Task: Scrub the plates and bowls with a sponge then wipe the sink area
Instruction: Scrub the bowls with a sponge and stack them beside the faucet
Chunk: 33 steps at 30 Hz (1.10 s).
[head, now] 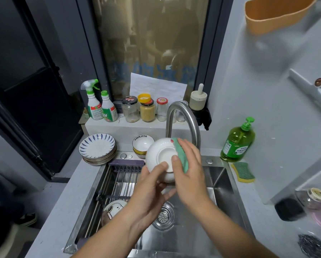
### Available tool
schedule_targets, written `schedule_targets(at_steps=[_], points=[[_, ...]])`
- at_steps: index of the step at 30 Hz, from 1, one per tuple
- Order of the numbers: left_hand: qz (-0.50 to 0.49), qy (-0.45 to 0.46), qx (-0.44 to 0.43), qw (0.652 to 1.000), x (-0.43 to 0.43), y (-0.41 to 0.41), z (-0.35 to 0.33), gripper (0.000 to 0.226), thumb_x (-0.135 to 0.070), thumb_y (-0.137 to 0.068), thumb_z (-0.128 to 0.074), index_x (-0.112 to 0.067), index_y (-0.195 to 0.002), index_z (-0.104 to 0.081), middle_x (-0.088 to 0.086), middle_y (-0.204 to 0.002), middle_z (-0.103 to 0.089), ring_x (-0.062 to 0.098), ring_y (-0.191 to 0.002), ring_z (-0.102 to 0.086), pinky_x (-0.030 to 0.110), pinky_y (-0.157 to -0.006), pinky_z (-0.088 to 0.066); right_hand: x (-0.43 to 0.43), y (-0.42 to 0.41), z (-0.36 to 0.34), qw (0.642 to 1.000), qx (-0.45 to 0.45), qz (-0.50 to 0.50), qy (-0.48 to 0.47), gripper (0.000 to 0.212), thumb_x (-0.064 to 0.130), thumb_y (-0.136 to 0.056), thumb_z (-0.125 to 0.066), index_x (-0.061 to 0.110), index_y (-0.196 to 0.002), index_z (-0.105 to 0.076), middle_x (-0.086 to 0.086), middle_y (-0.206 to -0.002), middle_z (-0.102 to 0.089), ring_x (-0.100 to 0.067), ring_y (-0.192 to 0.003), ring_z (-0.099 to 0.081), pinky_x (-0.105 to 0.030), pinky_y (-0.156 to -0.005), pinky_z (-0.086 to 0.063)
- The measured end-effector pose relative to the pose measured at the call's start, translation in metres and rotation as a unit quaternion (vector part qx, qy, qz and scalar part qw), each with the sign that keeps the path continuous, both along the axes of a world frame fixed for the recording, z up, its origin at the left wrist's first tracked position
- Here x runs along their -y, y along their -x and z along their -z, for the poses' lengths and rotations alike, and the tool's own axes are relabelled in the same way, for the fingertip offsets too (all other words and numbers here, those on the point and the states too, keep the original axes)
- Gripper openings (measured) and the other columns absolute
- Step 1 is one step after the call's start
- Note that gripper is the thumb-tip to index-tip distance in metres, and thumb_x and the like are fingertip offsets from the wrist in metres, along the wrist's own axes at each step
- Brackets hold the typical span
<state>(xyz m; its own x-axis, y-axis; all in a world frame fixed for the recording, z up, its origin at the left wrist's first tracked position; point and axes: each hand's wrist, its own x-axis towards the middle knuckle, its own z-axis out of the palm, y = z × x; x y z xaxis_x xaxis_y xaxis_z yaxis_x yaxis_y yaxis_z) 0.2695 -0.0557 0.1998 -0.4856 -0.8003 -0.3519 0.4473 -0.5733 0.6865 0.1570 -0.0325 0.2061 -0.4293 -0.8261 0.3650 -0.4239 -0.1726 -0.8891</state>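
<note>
My left hand [152, 190] holds a white bowl [158, 155] over the steel sink [226, 185], its underside turned toward me. My right hand [188, 170] presses a green cloth-like sponge [182, 157] against the bowl's right side and base. A stack of blue-patterned plates [97, 147] sits on the counter at the sink's back left. Stacked bowls [142, 146] with black lettering stand behind the held bowl. Another bowl [114, 208] with a cartoon print lies under the rack in the sink's left half.
A drying rack [118, 181] spans the sink's left side. The curved faucet [182, 120] rises behind the bowl. A green soap bottle [237, 141] and a yellow-green sponge [244, 172] sit at the right rim. Jars and spray bottles [98, 105] line the sill. The drain [164, 216] is uncovered.
</note>
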Motion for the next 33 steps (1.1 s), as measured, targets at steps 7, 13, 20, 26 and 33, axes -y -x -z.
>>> schedule_targets(at_steps=[7, 13, 20, 26, 33], points=[[0.159, 0.099, 0.134, 0.973, 0.03, -0.027, -0.02, 0.069, -0.008, -0.069, -0.079, -0.022, -0.134, -0.058, 0.007, -0.117, -0.072, 0.029, -0.104, -0.071, 0.054, -0.086, -0.06, 0.001, 0.049, -0.032, 0.948, -0.173, -0.236, -0.123, 0.044, 0.033, -0.089, -0.054, 0.033, -0.132, -0.062, 0.019, -0.14, -0.049, -0.003, -0.133, -0.044, -0.029, -0.116, -0.032], [0.179, 0.036, 0.091, 0.979, 0.036, -0.022, -0.019, 0.077, -0.016, -0.061, -0.085, -0.019, -0.134, -0.06, 0.018, -0.123, -0.066, 0.043, -0.106, -0.068, 0.061, -0.084, -0.057, 0.007, 0.047, -0.028, 0.973, -0.09, -0.199, -0.072, 0.029, 0.037, -0.1, -0.041, 0.051, -0.117, -0.06, 0.024, -0.135, -0.051, 0.002, -0.133, -0.044, -0.03, -0.118, -0.031], [0.031, -0.129, -0.084, 0.988, 0.02, 0.001, -0.013, 0.047, -0.017, -0.091, -0.062, -0.005, -0.136, -0.061, 0.021, -0.119, -0.073, 0.034, -0.09, -0.076, 0.048, -0.07, -0.065, -0.023, 0.014, 0.023, 0.977, -0.182, -0.106, -0.034, 0.052, 0.037, -0.102, -0.026, 0.038, -0.154, -0.024, 0.016, -0.166, -0.002, -0.011, -0.153, -0.004, -0.024, -0.123, -0.005], [-0.026, -0.12, -0.083, 0.989, 0.009, 0.006, -0.005, 0.045, -0.019, -0.086, -0.065, -0.005, -0.128, -0.065, 0.024, -0.122, -0.071, 0.036, -0.095, -0.075, 0.052, -0.084, -0.061, 0.003, 0.031, 0.014, 0.986, -0.116, -0.12, -0.026, 0.045, 0.038, -0.103, -0.027, 0.039, -0.149, -0.027, 0.021, -0.162, -0.013, 0.0, -0.151, -0.01, -0.027, -0.124, -0.012], [-0.112, -0.116, -0.075, 0.984, 0.029, -0.02, 0.017, 0.048, -0.016, -0.093, -0.062, 0.003, -0.137, -0.057, 0.025, -0.128, -0.068, 0.032, -0.1, -0.072, 0.043, -0.075, -0.066, -0.009, -0.019, 0.05, 0.976, -0.069, -0.204, -0.044, 0.049, 0.03, -0.106, -0.03, 0.028, -0.155, -0.026, 0.014, -0.167, 0.0, -0.004, -0.153, -0.003, -0.02, -0.123, -0.01]])
